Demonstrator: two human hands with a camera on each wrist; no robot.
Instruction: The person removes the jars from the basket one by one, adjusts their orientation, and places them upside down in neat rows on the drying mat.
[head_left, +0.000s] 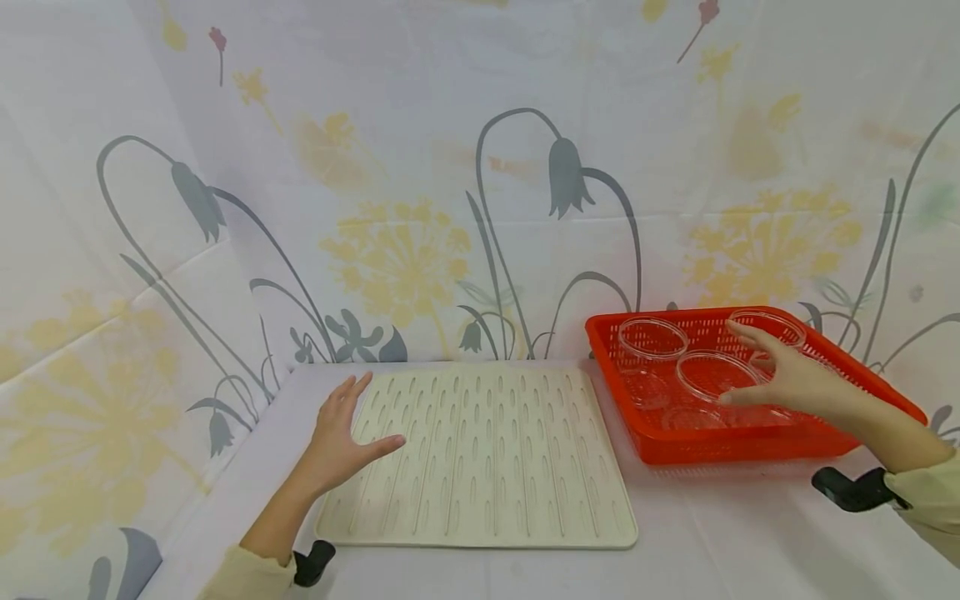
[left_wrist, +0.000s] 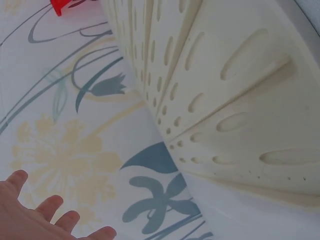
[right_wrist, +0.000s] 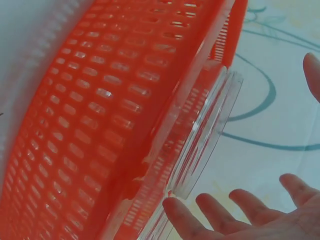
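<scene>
A red perforated plastic basket (head_left: 641,442) stands at the right of the table with several clear round petri dishes (head_left: 708,375) inside. My right hand (head_left: 798,379) hovers over the basket with fingers and thumb spread, holding nothing. In the right wrist view its fingertips (right_wrist: 182,217) come close to the rim of a clear dish (right_wrist: 200,145). To the left lies a cream ribbed mat (head_left: 480,458) with rows of oval hollows. My left hand (head_left: 337,442) is over the mat's left edge, thumb and fingers spread apart, with nothing in it.
A white cloth printed with grey and yellow flowers (head_left: 397,258) hangs behind the table and at the left side. The white table surface (head_left: 712,533) shows in front of the basket. Each wrist carries a black strap-on camera (head_left: 313,563).
</scene>
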